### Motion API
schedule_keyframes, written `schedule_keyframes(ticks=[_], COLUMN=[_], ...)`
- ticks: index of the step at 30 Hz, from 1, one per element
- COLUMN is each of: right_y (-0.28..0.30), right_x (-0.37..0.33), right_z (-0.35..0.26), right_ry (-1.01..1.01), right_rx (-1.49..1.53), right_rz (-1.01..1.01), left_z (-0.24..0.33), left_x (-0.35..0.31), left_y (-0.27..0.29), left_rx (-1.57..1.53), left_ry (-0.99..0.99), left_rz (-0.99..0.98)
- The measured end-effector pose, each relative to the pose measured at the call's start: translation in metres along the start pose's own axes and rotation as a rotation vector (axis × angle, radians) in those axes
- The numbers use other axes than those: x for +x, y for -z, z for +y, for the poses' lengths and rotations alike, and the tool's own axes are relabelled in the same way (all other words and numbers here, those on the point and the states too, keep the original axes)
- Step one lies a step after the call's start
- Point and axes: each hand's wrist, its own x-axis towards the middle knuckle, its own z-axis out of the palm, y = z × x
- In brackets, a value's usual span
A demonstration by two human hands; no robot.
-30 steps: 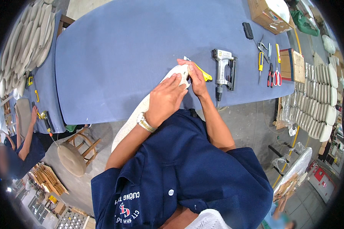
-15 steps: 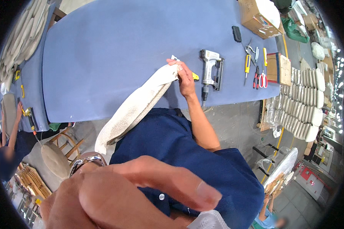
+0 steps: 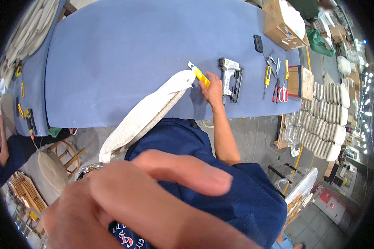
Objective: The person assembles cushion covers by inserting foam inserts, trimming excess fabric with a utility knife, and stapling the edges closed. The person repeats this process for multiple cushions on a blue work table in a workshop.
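Note:
A yellow utility knife [image 3: 200, 78] is in my right hand [image 3: 213, 92], its blade end pointing up and left over the blue table. Just left of the knife is the rounded end of a long, narrow white padded piece [image 3: 147, 112] with a greyish side. It slants from the tabletop down across the front of my dark blue shirt. Very large in the foreground, my left hand [image 3: 124, 195] is close to the camera and slightly blurred. Two of its fingers stretch rightward with a gap between them; the others are partly out of sight. A metal watch [image 3: 89, 169] shows at its wrist.
On the blue table [image 3: 124, 54], a silver staple gun [image 3: 232, 79] lies right of my hand. Further right are a screwdriver [image 3: 267, 76], red-handled scissors [image 3: 283, 94] and a cardboard box [image 3: 276, 27]. Stacked pale cushions [image 3: 324, 120] stand beyond. Another person's arm [image 3: 3, 143] is at far left.
My right hand has shifted right, off the end of the padded piece, and more of the knife shows. My left hand has moved slightly in front of the camera.

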Motion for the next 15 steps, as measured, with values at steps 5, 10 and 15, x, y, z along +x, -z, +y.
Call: schedule_keyframes(ticks=[5, 10, 15], right_y=[-0.012, -0.016, 0.055], right_x=[0.0, 0.013, 0.021], right_z=[0.015, 0.052, 0.073], right_ry=[0.064, 0.108, -0.306], right_rx=[-0.191, -0.011, 0.199], right_rz=[-0.051, 0.064, 0.382], left_z=[-0.002, -0.142, -0.221], left_x=[-0.024, -0.066, -0.107], left_y=[0.027, -0.034, -0.042], left_rx=[0.158, 0.797, 0.841], left_ry=[0.162, 0.693, 1.085], left_rz=[0.281, 0.135, 0.098])
